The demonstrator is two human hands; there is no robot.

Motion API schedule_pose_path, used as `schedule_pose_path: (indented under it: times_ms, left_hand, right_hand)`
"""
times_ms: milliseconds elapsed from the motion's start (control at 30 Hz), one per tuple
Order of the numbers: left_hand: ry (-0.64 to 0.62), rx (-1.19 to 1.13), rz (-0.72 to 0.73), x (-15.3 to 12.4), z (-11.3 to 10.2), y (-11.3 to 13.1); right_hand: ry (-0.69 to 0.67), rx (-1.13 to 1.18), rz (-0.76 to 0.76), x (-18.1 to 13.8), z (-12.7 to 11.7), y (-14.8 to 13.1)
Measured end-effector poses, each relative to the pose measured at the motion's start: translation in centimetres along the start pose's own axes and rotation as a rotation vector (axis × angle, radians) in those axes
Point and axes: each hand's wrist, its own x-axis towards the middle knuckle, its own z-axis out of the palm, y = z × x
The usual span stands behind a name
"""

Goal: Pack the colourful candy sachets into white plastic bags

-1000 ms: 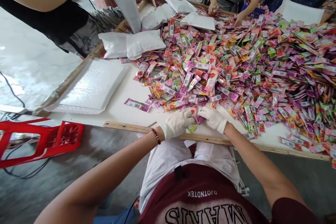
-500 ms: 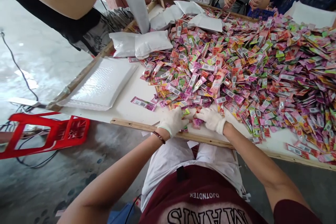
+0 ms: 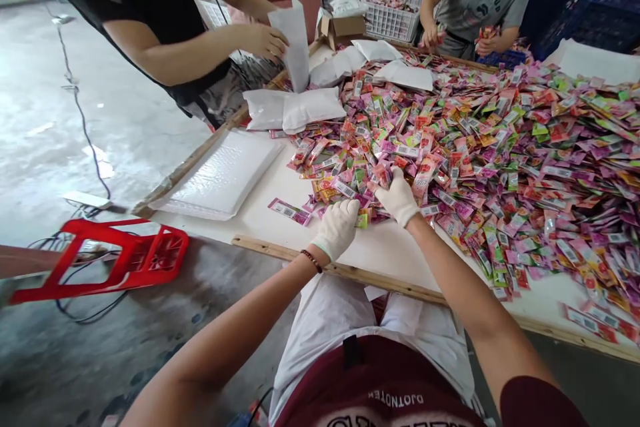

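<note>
My left hand (image 3: 337, 230), in a white glove, is closed near the front of the table; a green-and-yellow sachet (image 3: 362, 219) pokes out beside its fingers. At the pile's near edge, my right hand (image 3: 400, 200), gloved as well, has thumb and fingers closed round a pinkish-red sachet (image 3: 383, 175). Both hands' fingers are partly hidden. Beyond them spreads a big heap of small printed sachets (image 3: 480, 167) in pink, purple, green and orange. A single purple sachet (image 3: 290, 211) lies apart, left of my left hand.
A flat bubble mailer (image 3: 220, 173) lies on the left of the wood-edged table (image 3: 285, 252). Filled white bags (image 3: 314, 110) rest behind it. One person (image 3: 180, 47) holds a white bag (image 3: 294, 43); another (image 3: 480, 0) handles sachets at the back. A red stool (image 3: 125, 257) lies on the floor.
My right hand has moved forward from the table's front edge to the pile and grips a sachet. My left hand has lifted slightly off the front edge. The camera view has shifted.
</note>
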Motion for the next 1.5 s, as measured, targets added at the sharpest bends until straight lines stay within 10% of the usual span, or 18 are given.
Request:
schedule_pose_path:
  times_ms: [133,467,767,1000,1267,1500]
  left_hand:
    - [-0.088,-0.001,-0.047,0.9,0.3,-0.5]
    - [0.026,-0.292,0.039,-4.9,-0.2,-4.5]
    - [0.27,-0.324,-0.117,-5.4,-4.6,-11.3]
    - [0.023,-0.044,-0.04,-4.7,-5.4,-16.0]
    - [-0.178,0.192,-0.018,-2.3,-3.7,-15.6]
    - [0.048,-0.169,-0.112,-4.4,-3.8,-12.8]
  right_hand:
    - [-0.035,-0.229,0.178,3.0,1.5,-0.8]
    - [0.083,0.004,-0.019,-0.5,-1.7,5.0]
    - [-0.238,-0.432,0.055,-1.9,0.1,3.1]
    - [-0.011,-0.178,-0.168,-2.1,-1.9,2.1]
    - [-0.216,-0.306,-0.083,-0.2,5.1,-3.2]
    - [-0.074,0.197,-0.05,-0.5,2.9,0.9]
